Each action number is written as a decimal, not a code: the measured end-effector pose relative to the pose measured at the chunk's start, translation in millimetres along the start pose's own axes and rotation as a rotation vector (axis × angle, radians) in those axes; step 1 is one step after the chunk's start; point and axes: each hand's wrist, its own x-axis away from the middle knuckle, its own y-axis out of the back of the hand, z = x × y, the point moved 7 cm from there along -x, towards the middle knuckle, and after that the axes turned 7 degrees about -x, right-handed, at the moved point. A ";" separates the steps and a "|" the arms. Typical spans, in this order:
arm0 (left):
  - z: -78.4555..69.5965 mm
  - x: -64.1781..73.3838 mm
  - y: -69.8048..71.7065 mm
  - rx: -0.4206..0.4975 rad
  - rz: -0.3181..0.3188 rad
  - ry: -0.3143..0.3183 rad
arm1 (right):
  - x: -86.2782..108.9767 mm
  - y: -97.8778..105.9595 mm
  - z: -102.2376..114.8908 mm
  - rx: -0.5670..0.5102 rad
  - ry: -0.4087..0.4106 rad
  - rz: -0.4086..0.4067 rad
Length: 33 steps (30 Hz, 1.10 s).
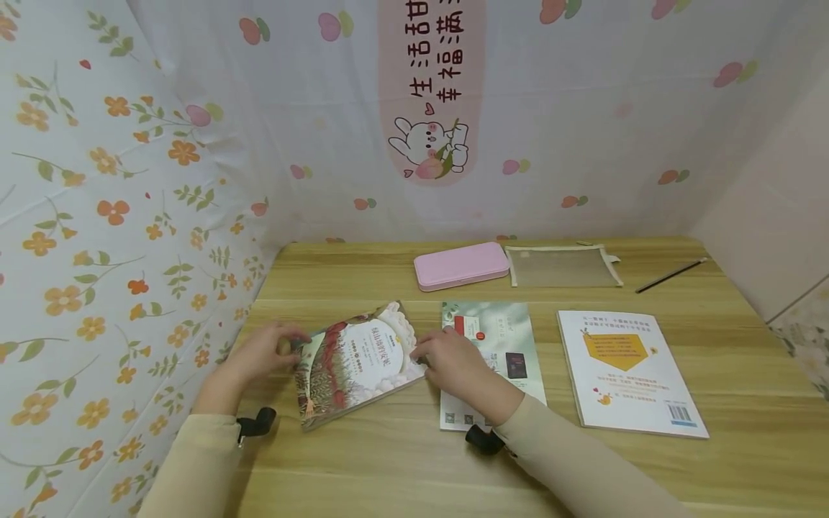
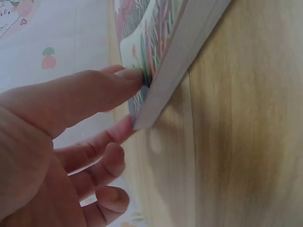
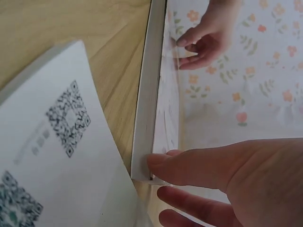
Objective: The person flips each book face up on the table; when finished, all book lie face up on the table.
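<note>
A paperback book with an illustrated cover of red and green grass lies slightly askew between the two hands. At its left end the left hand pinches a corner. In the left wrist view the thumb lies on the cover, a fingertip reaches the corner's far side, and the other fingers curl free. Over at the right end, the right hand pinches another corner. Its thumb presses the page edge in the right wrist view, with fingers partly hidden behind the corner.
A pale green book lies partly under the right forearm. Further right is a white book with a yellow panel. Behind them are a pink pencil case, a mesh zip pouch and a thin dark stick. Patterned cloth hangs behind the table.
</note>
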 end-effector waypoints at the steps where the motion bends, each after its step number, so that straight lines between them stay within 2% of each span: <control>1: -0.4 1.1 -0.4 -0.001 0.002 0.010 | -1.2 0.4 -0.8 0.001 -0.001 -0.006; 7: -2.7 9.4 0.6 -0.036 0.018 0.050 | -12.0 2.3 -7.3 -0.026 -0.067 -0.027; 12: -6.2 14.6 0.8 -0.040 0.053 0.073 | -24.8 1.7 -21.3 -0.074 -0.155 0.011; 17: -11.6 17.5 -2.1 -0.078 0.053 0.064 | -32.8 -0.3 -26.7 -0.122 -0.142 0.054; 21: -14.6 18.6 -4.6 -0.084 0.053 0.060 | -36.9 -0.2 -27.6 -0.114 -0.137 0.073; 27: -19.0 20.4 -6.1 -0.039 0.090 0.030 | -45.0 3.0 -32.7 -0.100 -0.180 0.033; 33: -19.0 22.1 -6.0 -0.001 0.133 0.066 | -52.8 8.2 -41.7 -0.139 -0.217 -0.058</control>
